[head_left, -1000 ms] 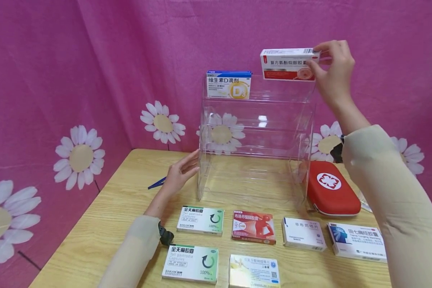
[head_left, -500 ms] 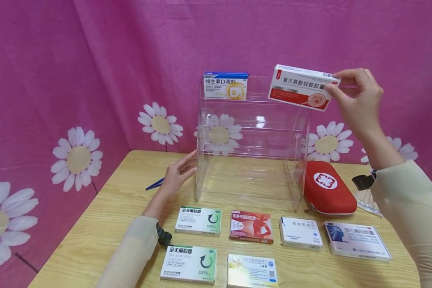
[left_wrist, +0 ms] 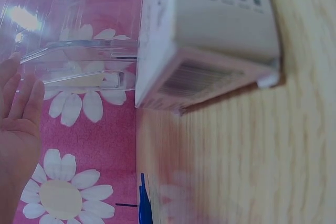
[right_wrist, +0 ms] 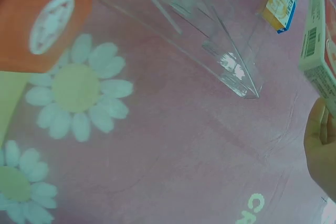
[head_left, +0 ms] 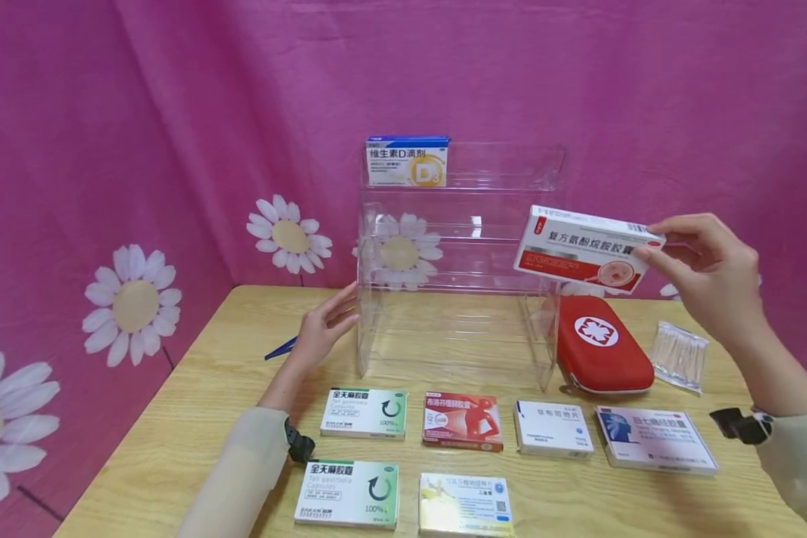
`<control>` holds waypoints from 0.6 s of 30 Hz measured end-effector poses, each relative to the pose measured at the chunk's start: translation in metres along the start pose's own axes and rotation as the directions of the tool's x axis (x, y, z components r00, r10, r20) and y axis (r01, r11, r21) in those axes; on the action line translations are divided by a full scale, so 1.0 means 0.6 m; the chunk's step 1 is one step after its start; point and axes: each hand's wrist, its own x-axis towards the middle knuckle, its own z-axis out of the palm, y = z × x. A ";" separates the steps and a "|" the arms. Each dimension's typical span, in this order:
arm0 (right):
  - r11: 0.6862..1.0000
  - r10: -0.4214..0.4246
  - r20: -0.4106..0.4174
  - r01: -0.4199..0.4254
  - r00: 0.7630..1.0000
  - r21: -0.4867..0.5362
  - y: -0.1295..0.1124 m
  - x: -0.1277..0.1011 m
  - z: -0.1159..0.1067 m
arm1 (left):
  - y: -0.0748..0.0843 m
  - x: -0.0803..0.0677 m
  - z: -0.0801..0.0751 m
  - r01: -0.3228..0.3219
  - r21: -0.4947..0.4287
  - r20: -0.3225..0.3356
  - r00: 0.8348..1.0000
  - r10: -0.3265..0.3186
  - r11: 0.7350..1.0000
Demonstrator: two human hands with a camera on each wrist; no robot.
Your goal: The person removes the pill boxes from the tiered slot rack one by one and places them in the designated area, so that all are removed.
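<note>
white-red box [head_left: 586,249], pinched by right hand [head_left: 709,273]

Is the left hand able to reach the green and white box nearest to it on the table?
Probably yes: the left hand is open beside the clear shelf, and nothing lies between it and the green and white box.

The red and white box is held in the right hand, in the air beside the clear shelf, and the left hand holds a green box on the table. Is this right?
Not quite. The head view shows the left hand holding no green box: its straight fingers rest against the side of the clear shelf. The green boxes lie untouched on the table. The rest stands: the right hand holds the red and white box in the air beside the shelf.
</note>
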 end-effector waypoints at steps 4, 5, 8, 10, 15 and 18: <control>0.997 -0.078 0.056 0.076 0.995 0.025 0.003 -0.046 -0.015 | 0.001 0.000 0.000 0.000 -0.004 -0.001 1.000 0.000 1.000; 0.995 -0.094 0.072 0.091 0.993 0.049 0.003 -0.057 -0.018 | 0.001 0.000 0.000 -0.002 -0.008 -0.001 1.000 0.002 1.000; 0.994 -0.105 0.149 0.100 0.983 0.040 0.002 -0.094 -0.026 | -0.002 0.000 0.001 -0.011 -0.010 -0.001 1.000 0.011 1.000; 0.993 -0.111 0.191 0.103 0.975 0.052 0.003 -0.120 -0.030 | -0.003 -0.001 0.001 -0.013 -0.011 -0.002 1.000 0.013 1.000; 0.979 -0.156 0.262 0.113 0.952 0.170 0.017 -0.178 -0.034 | -0.003 -0.002 0.002 -0.001 -0.006 -0.001 1.000 0.001 1.000; 0.969 -0.165 0.300 0.098 0.940 0.226 0.021 -0.204 -0.037 | 0.000 -0.002 0.002 0.001 -0.001 -0.001 1.000 -0.001 1.000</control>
